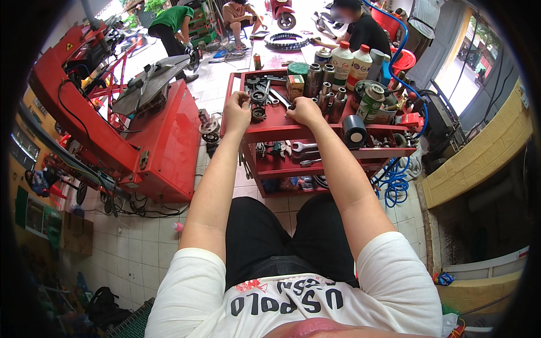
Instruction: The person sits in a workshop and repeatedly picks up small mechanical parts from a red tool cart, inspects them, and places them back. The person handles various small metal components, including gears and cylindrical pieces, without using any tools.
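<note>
Both my hands are over the top tray of a red tool cart point(270, 133). My right hand point(306, 111) is closed around the near end of a silver wrench point(279, 98), which slants away to the left across the tray. At the tray's left side, my left hand point(238, 114) has its fingers curled together; whatever they hold is too small to make out. Beside it lie dark ring-shaped metal parts point(258, 104) and a heap of metal tools. A small orange-and-green box point(295, 87) stands just beyond the wrench, next to several silver sockets point(326, 96).
White bottles with red caps point(341, 65), a green can point(371, 102) and a black cylinder point(354, 132) crowd the cart's right. Wrenches point(305, 147) lie on its lower shelf. A red machine point(169, 146) stands left; a blue hose point(394, 183) coils right. Other people point(366, 35) work beyond.
</note>
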{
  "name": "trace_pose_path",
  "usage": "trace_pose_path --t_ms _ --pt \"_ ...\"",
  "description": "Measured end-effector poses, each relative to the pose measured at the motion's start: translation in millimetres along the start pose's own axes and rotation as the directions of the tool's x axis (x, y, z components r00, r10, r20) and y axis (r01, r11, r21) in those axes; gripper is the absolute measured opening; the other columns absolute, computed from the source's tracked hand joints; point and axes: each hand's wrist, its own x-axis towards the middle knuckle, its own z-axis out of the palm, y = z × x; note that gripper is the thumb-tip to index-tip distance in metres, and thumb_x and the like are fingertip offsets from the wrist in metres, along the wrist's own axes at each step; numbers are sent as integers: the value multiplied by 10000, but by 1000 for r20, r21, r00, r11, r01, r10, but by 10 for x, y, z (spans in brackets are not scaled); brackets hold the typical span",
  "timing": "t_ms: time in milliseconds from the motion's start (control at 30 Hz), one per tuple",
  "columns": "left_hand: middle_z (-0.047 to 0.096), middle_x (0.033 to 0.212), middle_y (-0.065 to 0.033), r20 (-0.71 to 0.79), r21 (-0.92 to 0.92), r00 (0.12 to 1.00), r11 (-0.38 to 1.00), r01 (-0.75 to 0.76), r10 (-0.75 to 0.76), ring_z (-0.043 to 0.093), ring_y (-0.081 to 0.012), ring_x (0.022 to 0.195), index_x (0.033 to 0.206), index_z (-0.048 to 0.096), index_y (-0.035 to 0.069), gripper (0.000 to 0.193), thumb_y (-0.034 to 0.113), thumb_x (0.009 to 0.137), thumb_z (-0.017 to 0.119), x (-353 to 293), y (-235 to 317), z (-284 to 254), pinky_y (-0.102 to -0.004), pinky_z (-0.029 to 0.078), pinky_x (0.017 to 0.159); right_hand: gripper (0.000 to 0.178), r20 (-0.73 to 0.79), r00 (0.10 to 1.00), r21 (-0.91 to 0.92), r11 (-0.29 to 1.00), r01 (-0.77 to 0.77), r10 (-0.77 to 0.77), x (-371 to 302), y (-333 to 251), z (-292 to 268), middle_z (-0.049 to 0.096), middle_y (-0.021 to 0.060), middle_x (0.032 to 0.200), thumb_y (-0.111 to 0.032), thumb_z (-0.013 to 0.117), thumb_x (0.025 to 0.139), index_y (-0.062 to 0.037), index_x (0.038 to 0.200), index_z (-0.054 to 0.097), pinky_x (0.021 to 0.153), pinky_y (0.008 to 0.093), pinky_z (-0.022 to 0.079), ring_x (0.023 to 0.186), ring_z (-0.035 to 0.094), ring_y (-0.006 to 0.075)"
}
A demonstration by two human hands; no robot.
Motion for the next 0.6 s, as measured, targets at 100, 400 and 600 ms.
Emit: trace_pose_path --t_ms 100,400,600 --pt "738 910 -57 -17 56 998 997 -60 61 695 -162 847 1023 681 41 35 31 994 698 -3 -2 2 -319 549 777 404 -27 999 12 1000 16 -16 -6 -2 6 780 220 1042 -338 812 805 -22 1056 798 929 466 590 1012 755 373" --pt "721 900 -136 -49 63 994 993 -96 99 709 -319 846 953 665 24 46 -17 935 675 -24 61 12 -417 553 772 388 -5 1000 -1 1000 -6 6 -33 -39 -30 780 209 1093 -355 828 826 -48 1061 794 958 485 585 1065 745 378" --pt "720 896 -120 -50 87 993 991 -105 110 705 -295 853 967 667 25 36 5 945 687 -33 74 19 -407 550 784 399 -5 1000 2 1000 -2 2 -40 -35 -40 776 217 1096 -356 828 827 -42 1070 791 961 491 583 1072 741 386"
